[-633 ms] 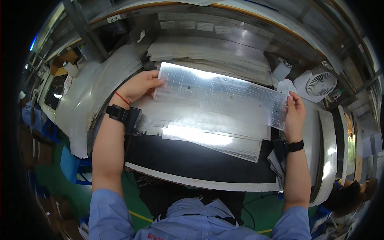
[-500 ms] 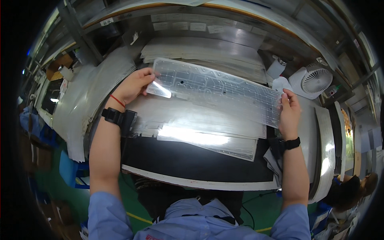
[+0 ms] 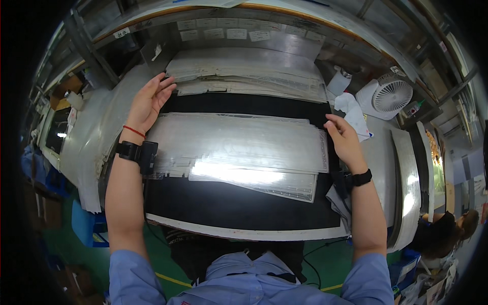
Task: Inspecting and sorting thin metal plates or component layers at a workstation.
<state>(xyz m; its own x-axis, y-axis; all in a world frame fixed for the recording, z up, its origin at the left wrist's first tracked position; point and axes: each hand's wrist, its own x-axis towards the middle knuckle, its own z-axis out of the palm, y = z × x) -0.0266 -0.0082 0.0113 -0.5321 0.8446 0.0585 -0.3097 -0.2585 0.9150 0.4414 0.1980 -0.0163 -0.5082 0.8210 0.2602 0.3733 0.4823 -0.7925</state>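
My left hand (image 3: 150, 101) is raised at the left end of a far stack of clear plastic sheets (image 3: 244, 66), its fingers spread and empty. On the other side, my right hand (image 3: 346, 142) hovers just past the right end of the near stack of thin translucent sheets (image 3: 229, 134). Its thumb and fingers are loosely bent, slightly apart, with nothing between them. The near stack lies fanned on a black mat (image 3: 244, 211), its lowest sheets sticking out toward me at an angle. A strip of mat separates the two stacks.
A white fan (image 3: 391, 96), a white bottle (image 3: 339, 81) and a crumpled white cloth (image 3: 352, 113) are at the back right. Grey cloth (image 3: 338, 206) lies by the mat's right edge. More large sheets (image 3: 84, 152) cover the left side. A shelf edge (image 3: 284, 11) spans the back.
The clear printed sheet stretched between my hands has left them. Both hands have come free of it; the left has opened and the right has moved slightly left and down.
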